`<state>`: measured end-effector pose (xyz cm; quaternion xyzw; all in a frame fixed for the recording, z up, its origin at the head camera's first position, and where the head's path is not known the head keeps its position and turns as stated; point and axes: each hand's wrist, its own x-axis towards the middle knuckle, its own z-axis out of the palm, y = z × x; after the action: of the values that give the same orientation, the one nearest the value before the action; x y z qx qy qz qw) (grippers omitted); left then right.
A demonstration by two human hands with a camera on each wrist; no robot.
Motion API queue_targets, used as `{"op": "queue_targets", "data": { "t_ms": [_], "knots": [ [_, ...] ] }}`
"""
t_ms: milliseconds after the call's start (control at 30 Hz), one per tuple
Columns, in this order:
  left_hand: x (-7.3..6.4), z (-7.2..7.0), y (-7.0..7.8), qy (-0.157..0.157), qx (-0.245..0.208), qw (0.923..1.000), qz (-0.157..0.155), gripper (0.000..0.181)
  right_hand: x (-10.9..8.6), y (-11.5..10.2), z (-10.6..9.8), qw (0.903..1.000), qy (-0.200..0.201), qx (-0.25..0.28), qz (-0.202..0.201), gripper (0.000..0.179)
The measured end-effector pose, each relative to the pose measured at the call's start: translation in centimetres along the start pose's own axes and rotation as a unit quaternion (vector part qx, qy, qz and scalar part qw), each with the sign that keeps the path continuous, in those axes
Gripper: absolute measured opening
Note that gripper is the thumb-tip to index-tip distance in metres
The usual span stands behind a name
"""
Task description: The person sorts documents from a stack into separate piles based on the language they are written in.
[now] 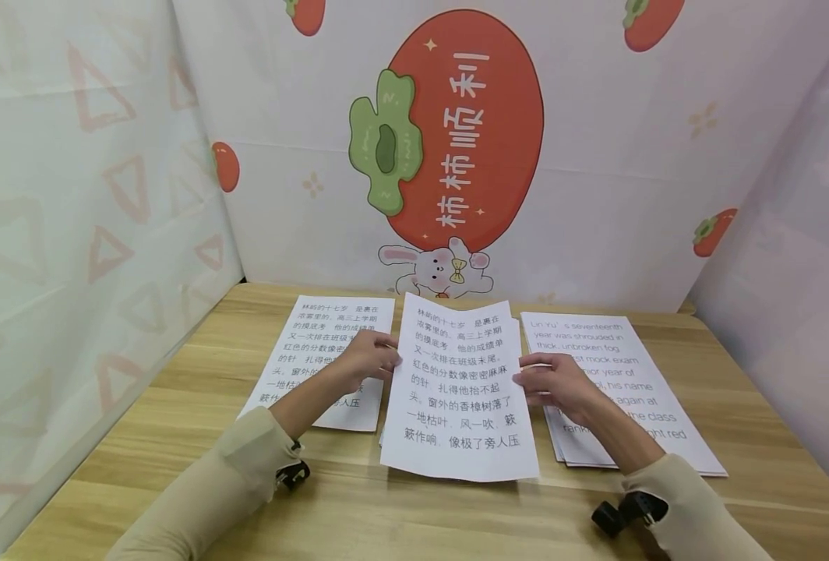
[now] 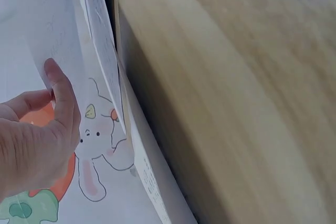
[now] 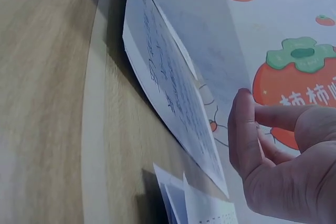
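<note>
A sheet of paper (image 1: 460,397) printed with large Chinese characters is held up over the middle of the table, its top edge slightly bowed. My left hand (image 1: 368,358) pinches its left edge between thumb and fingers, and my right hand (image 1: 551,382) pinches the right edge. Both wrist views show the raised page (image 2: 52,24) between fingertips. Beneath it lies other paper (image 3: 163,72) with writing, mostly hidden in the head view. Left of it rests another Chinese-text sheet (image 1: 344,312), partly behind my left forearm. On the right, English-text sheets (image 1: 639,374) lie stacked, partly covered by my right hand.
The wooden table (image 1: 358,514) carries all the paper. A white backdrop (image 1: 281,226) with a large persimmon print and a rabbit stands behind it, with cloth walls on both sides. Black devices (image 1: 628,514) are strapped to both wrists.
</note>
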<state>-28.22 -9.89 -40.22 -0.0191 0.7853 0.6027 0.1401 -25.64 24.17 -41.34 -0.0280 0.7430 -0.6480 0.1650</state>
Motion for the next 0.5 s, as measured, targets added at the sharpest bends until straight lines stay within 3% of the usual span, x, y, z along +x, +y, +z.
{"op": "queue_targets", "data": {
  "t_ms": [167,500],
  "knots": [
    [-0.1,-1.2,-0.2,0.007,-0.021,0.9997,0.008,0.031,0.6,-0.4,1.0,0.9999,0.008,-0.01,0.007,0.047],
    [-0.3,-3.4,-0.3,0.042,-0.003,0.9991,-0.001,0.025,2.3,-0.9,2.6,0.9992,0.023,-0.018,0.029,0.038]
  ]
}}
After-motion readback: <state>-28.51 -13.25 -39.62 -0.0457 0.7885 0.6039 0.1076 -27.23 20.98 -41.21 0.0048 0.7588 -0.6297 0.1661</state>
